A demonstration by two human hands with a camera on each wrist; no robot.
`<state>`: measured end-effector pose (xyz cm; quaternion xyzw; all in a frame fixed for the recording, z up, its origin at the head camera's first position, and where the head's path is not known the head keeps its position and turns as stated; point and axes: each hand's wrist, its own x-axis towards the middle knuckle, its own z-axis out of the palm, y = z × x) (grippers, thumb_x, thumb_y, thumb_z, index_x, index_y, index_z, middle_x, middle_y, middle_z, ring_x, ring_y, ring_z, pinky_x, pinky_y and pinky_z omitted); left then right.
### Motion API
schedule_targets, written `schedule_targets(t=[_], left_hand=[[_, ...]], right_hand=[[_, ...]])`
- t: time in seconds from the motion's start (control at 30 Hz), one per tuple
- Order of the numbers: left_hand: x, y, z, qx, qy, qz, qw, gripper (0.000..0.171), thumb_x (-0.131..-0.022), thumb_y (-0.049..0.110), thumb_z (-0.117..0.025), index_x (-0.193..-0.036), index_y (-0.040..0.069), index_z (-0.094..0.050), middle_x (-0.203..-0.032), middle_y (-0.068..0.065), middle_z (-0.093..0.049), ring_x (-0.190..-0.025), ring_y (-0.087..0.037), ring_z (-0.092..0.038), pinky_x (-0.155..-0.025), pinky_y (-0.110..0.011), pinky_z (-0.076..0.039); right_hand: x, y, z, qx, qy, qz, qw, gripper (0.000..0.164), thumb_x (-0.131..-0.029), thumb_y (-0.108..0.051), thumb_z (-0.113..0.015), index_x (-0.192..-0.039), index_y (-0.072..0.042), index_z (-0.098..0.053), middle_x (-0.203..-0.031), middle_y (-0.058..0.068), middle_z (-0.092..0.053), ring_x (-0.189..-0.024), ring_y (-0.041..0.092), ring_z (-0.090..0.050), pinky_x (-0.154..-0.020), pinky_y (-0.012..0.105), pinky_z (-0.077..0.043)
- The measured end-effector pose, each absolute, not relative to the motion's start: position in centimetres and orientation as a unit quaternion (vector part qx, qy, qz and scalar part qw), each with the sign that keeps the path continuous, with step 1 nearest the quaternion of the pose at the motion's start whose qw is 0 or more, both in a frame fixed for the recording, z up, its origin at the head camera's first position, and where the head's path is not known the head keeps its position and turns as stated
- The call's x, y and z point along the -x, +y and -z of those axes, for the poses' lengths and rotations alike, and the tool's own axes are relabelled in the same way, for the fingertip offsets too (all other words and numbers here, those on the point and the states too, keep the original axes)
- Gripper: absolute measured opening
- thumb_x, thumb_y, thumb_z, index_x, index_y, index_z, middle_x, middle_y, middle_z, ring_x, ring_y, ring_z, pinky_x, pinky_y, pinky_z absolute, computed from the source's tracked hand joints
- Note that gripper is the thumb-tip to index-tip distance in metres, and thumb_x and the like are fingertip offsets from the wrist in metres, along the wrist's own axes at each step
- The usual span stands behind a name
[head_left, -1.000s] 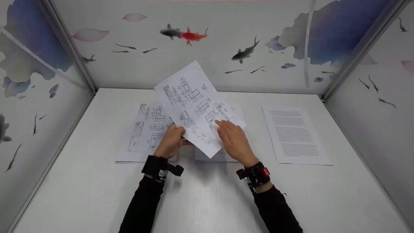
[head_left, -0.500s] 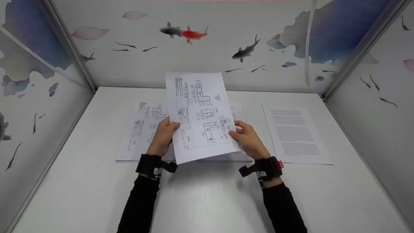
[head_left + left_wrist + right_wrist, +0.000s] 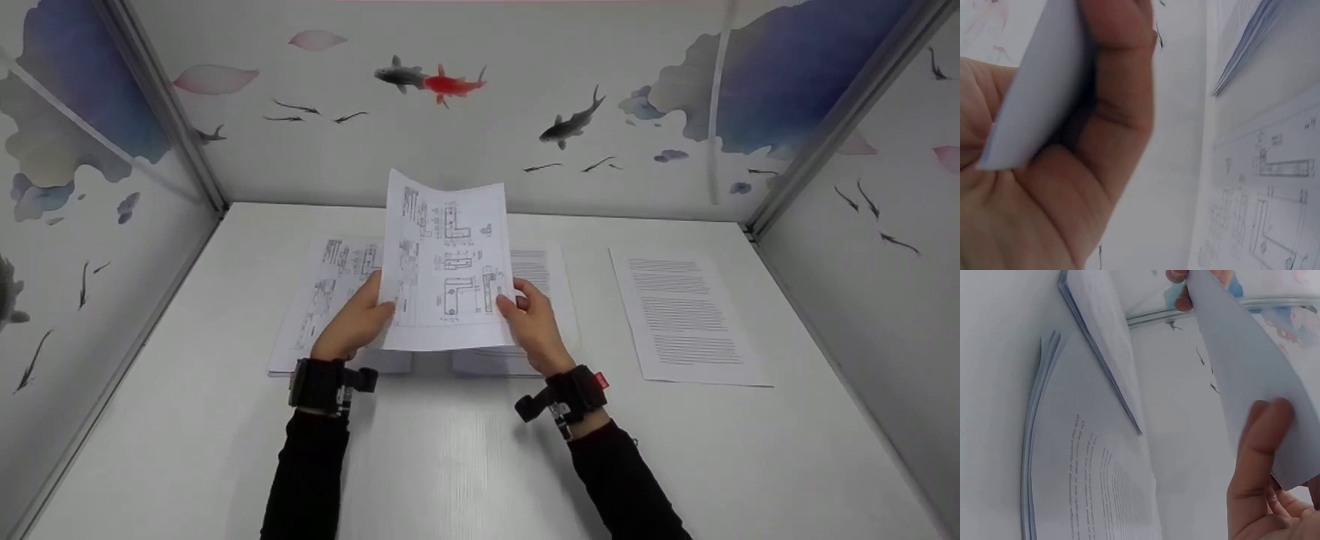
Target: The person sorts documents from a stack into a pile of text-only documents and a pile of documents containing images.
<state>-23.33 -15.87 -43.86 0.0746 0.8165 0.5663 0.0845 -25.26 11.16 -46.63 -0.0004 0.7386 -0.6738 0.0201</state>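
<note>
Both hands hold a sheet of paper (image 3: pixel 446 262) printed with technical drawings, raised above the table and bowed slightly along its top edge. My left hand (image 3: pixel 352 322) grips its left edge, thumb in front and fingers behind. At the right edge, my right hand (image 3: pixel 534 322) pinches it with the thumb on the printed face. The plain back of the paper shows in the right wrist view, with fingers (image 3: pixel 1266 433) against it. Beneath, partly covered, lie a pile of drawings (image 3: pixel 300 345) on the left and a pile of text pages (image 3: pixel 536 266) in the middle.
A separate text page (image 3: pixel 690 319) lies on the white table (image 3: pixel 465 465) to the right. Walls (image 3: pixel 487 142) painted with fish and petals enclose the back and both sides. A black camera band sits on each wrist.
The paper was tilted, with my right hand laid flat on its face. That hand then took the right edge, and the paper turned upright. Both hands have since shifted left, and the paper now bows.
</note>
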Motion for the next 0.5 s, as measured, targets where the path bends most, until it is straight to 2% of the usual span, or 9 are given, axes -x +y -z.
schedule_targets(t=[0.17, 0.27, 0.4, 0.5], left_hand=[[23.2, -18.1, 43.9, -0.025, 0.836, -0.547, 0.047, 0.059, -0.099, 0.001, -0.031, -0.157, 0.009, -0.025, -0.158, -0.014, -0.037, -0.143, -0.029, -0.035, -0.120, -0.048, -0.025], [23.2, -19.5, 43.9, 0.013, 0.858, -0.513, 0.021, 0.054, -0.098, 0.000, -0.026, -0.151, 0.004, -0.033, -0.148, -0.018, -0.047, -0.134, -0.030, -0.042, -0.114, -0.047, -0.032], [22.8, -21.1, 43.8, 0.068, 0.887, -0.456, 0.001, 0.049, -0.101, 0.004, -0.024, -0.148, -0.002, -0.035, -0.137, -0.024, -0.053, -0.118, -0.034, -0.051, -0.098, -0.045, -0.042], [22.5, -22.3, 43.9, 0.114, 0.892, -0.438, 0.001, 0.050, -0.103, 0.009, -0.022, -0.151, -0.005, -0.030, -0.142, -0.028, -0.050, -0.120, -0.037, -0.052, -0.097, -0.048, -0.044]], right_hand=[[25.5, 8.6, 46.5, 0.048, 0.738, 0.669, 0.071, 0.042, -0.102, -0.010, -0.056, -0.143, -0.005, -0.051, -0.103, 0.016, -0.069, -0.079, 0.015, -0.068, -0.063, 0.024, -0.054], [25.3, 6.9, 46.1, 0.075, 0.739, 0.660, 0.112, 0.050, -0.101, -0.010, -0.057, -0.149, -0.010, -0.045, -0.108, 0.016, -0.067, -0.083, 0.017, -0.068, -0.062, 0.026, -0.055], [24.8, 4.5, 46.1, 0.101, 0.759, 0.627, 0.144, 0.060, -0.097, -0.010, -0.062, -0.153, -0.014, -0.040, -0.106, 0.014, -0.066, -0.080, 0.016, -0.066, -0.057, 0.026, -0.053], [24.3, 3.0, 46.5, 0.100, 0.776, 0.603, 0.156, 0.069, -0.094, -0.010, -0.065, -0.156, -0.011, -0.034, -0.105, 0.013, -0.065, -0.077, 0.015, -0.065, -0.055, 0.025, -0.053]])
